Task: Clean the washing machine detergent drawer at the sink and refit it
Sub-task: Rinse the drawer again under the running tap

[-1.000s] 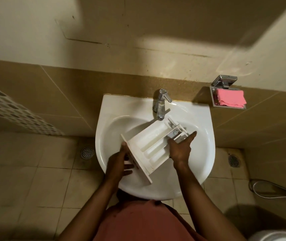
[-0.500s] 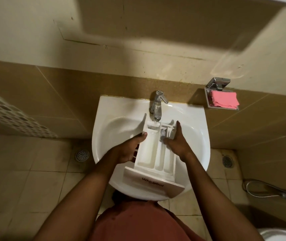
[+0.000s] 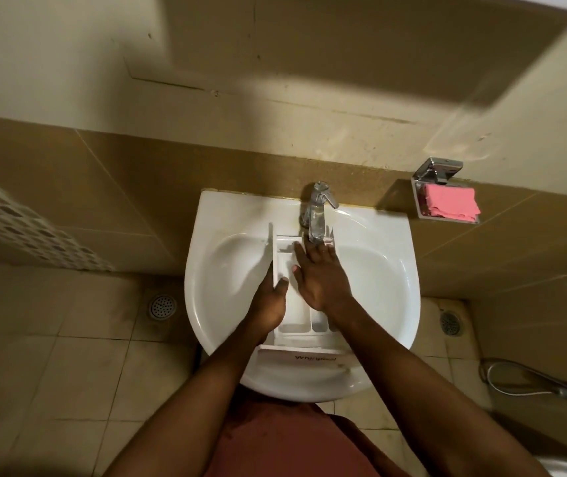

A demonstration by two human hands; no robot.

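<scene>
The detergent drawer (image 3: 297,318) lies lengthwise in the middle of the white sink (image 3: 378,287). Its printed front panel rests at the near rim and its far end reaches under the spout of the chrome tap (image 3: 316,215) at the far rim. The left hand (image 3: 270,302) grips the drawer's left side wall, with the thumb hooked over it into the compartment and the fingers out of sight on the outside. The right hand (image 3: 321,280) lies flat inside the drawer, fingers straight and slightly spread, holding nothing. Its fingertips sit right below the spout, which hides part of them. I cannot tell whether water is running. Both forearms cross the near rim and cover much of the drawer's right and middle compartments.

On the tiled wall beyond the sink's far right corner hangs a metal soap dish (image 3: 417,201) with a folded pink cloth (image 3: 450,201) in it. A round floor drain (image 3: 162,306) shows left of the sink and another (image 3: 450,321) right of it. A hose (image 3: 530,383) lies on the floor at the right. A reddish garment (image 3: 275,438) fills the bottom of the view.

A second ago the drawer sat slantwise across the basin with its front panel towards the near left. It now points straight at the tap. The right hand, then at the drawer's right wall, has moved onto its inside.
</scene>
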